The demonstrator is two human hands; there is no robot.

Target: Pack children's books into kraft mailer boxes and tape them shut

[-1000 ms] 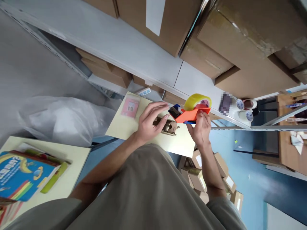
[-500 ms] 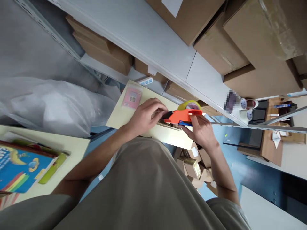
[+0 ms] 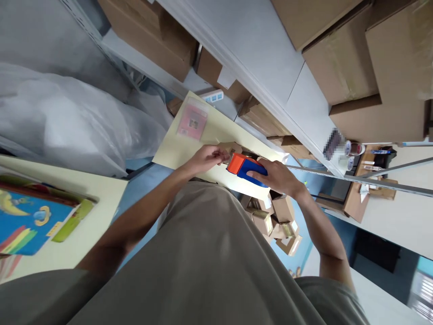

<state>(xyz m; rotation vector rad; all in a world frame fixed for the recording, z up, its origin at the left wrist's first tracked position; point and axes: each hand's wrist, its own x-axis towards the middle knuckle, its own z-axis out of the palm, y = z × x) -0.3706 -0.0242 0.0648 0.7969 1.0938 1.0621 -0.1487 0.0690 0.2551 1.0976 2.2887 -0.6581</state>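
My right hand grips an orange and blue tape dispenser, its fingers wrapped round the blue side. The dispenser is over the cream tabletop, its orange end pointing left. Just left of that end is my left hand, fingers curled together; what they hold, if anything, is too small to make out. A small cardboard piece or box lies behind the dispenser, partly hidden by it. Farther back on the tabletop lies a pink packet in clear wrapping.
Grey shelving with cardboard boxes runs along the far side. A white power strip sits behind the tabletop. At left are a large translucent plastic bag and a blue book. Several small cartons lie on the floor.
The dispenser has turned in my right hand, its blue side now facing me and the yellow tape roll out of sight. My left hand has come off its front end, slightly left.
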